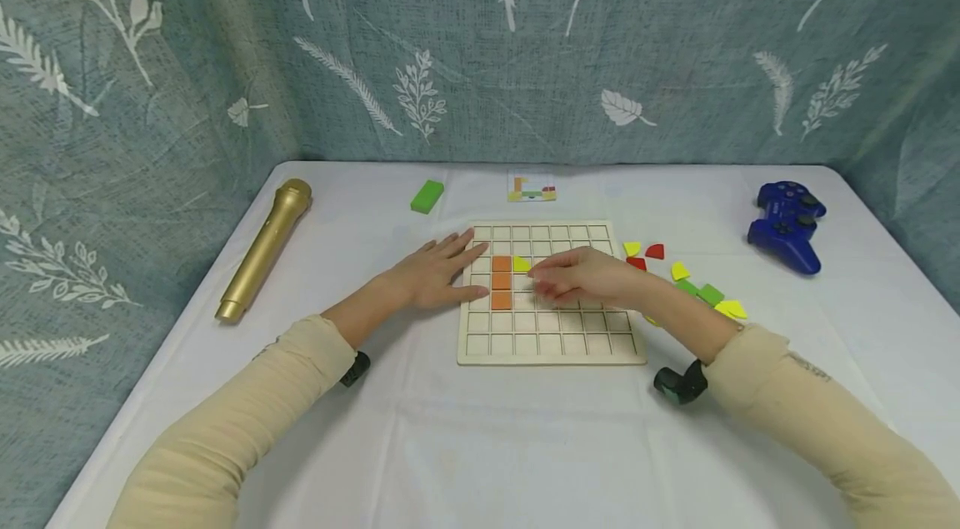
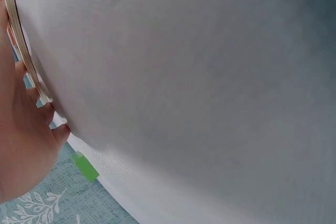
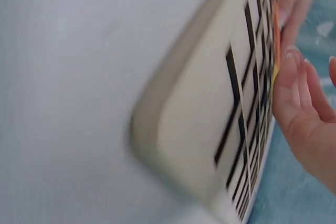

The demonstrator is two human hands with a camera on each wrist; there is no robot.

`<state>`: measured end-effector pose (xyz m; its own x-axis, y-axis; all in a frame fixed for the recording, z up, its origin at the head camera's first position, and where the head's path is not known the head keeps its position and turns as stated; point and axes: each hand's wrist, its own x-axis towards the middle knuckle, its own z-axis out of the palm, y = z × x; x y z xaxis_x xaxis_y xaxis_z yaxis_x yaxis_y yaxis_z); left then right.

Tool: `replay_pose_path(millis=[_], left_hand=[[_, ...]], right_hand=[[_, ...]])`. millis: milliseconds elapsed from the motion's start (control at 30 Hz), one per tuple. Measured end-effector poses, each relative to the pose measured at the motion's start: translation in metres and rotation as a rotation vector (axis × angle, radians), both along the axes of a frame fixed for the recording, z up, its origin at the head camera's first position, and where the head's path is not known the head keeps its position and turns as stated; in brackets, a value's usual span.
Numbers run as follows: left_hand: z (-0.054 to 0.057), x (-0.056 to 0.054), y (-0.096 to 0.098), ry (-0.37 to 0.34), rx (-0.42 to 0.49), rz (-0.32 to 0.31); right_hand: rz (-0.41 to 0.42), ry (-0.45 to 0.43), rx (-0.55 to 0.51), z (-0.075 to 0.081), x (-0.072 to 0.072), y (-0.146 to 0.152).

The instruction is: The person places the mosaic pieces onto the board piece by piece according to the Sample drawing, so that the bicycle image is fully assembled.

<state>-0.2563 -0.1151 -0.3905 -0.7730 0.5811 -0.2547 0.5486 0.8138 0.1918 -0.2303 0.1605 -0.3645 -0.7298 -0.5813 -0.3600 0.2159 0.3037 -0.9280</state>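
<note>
A pale wooden grid board [image 1: 551, 360] lies on the white table. My left hand [image 1: 438, 271] rests at its left edge, fingers spread and reaching onto the border. Three orange square tiles [image 1: 502, 281] sit in a column of cells near that hand. Beside the top one is a yellow tile [image 1: 521, 264]. My right hand [image 1: 581, 275] hovers over the middle of the board, its fingertips right at the yellow tile's lower right. In the right wrist view the fingers [image 3: 286, 80] are loosely extended, with nothing visible between them.
Loose yellow, red and green pieces [image 1: 710, 294] lie right of the board, partly behind the right forearm. A pattern card [image 1: 532, 187] and a green block [image 1: 427, 197] are at the back. A gold microphone [image 1: 266, 250] lies left, a blue game controller [image 1: 787, 227] right.
</note>
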Motion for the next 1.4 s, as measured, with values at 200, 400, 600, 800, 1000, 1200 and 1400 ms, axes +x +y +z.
replay_pose_path(millis=[200, 400, 600, 800, 1000, 1200, 1400], left_hand=[[0.000, 0.000, -0.001, -0.003, -0.003, -0.004], [0.000, 0.000, 0.000, -0.011, 0.007, -0.001], [-0.001, 0.000, 0.000, -0.009, 0.008, -0.004], [0.002, 0.001, 0.000, -0.025, 0.016, 0.004], [0.002, 0.000, 0.001, -0.018, 0.007, 0.006], [0.000, -0.002, 0.000, -0.021, 0.012, 0.010], [0.000, -0.001, 0.001, -0.023, 0.017, 0.003]], right_hand=[[-0.038, -0.018, -0.017, 0.004, -0.005, 0.030], [-0.100, -0.032, -0.010, 0.003, -0.005, 0.062], [-0.138, -0.027, 0.022, 0.000, 0.002, 0.091], [-0.140, 0.002, 0.091, 0.000, 0.013, 0.112], [-0.103, 0.069, 0.206, 0.003, 0.023, 0.128], [-0.069, 0.112, 0.249, 0.006, 0.030, 0.136], [-0.049, 0.134, 0.253, 0.007, 0.032, 0.139]])
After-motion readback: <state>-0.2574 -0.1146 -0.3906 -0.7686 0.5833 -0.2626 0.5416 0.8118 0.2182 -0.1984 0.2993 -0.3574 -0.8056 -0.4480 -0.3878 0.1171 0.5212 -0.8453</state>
